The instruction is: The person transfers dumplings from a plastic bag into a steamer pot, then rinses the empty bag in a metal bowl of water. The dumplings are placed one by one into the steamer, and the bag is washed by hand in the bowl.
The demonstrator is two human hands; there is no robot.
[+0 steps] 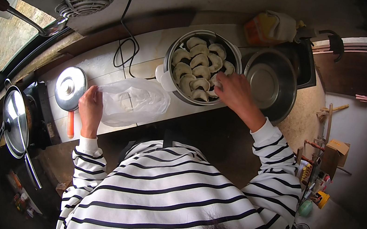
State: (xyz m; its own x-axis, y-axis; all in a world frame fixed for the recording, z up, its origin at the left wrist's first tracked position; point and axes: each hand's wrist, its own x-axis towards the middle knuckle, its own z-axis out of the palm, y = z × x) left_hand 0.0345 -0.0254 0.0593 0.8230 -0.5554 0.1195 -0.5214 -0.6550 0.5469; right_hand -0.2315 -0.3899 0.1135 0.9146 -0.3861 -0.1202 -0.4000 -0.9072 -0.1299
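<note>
A translucent plastic bag (142, 103) lies on the tiled counter, its left edge pinched in my left hand (91, 106). The bag looks slack, and tile lines show through it. To its right stands a round electric pot (167, 83) with pale handles, holding several crescent-shaped dumplings (200, 71) laid close together. My right hand (237, 93) reaches over the pot's right rim, its thumb and fingers closed around a dumpling (216, 80) that they partly hide.
A small saucepan with a metal lid (70, 88) and orange handle stands left of the bag. Beyond it is a lidded frying pan (16, 122). A wide metal basin (268, 80) stands right of the pot. A black cord (127, 50) lies at the back.
</note>
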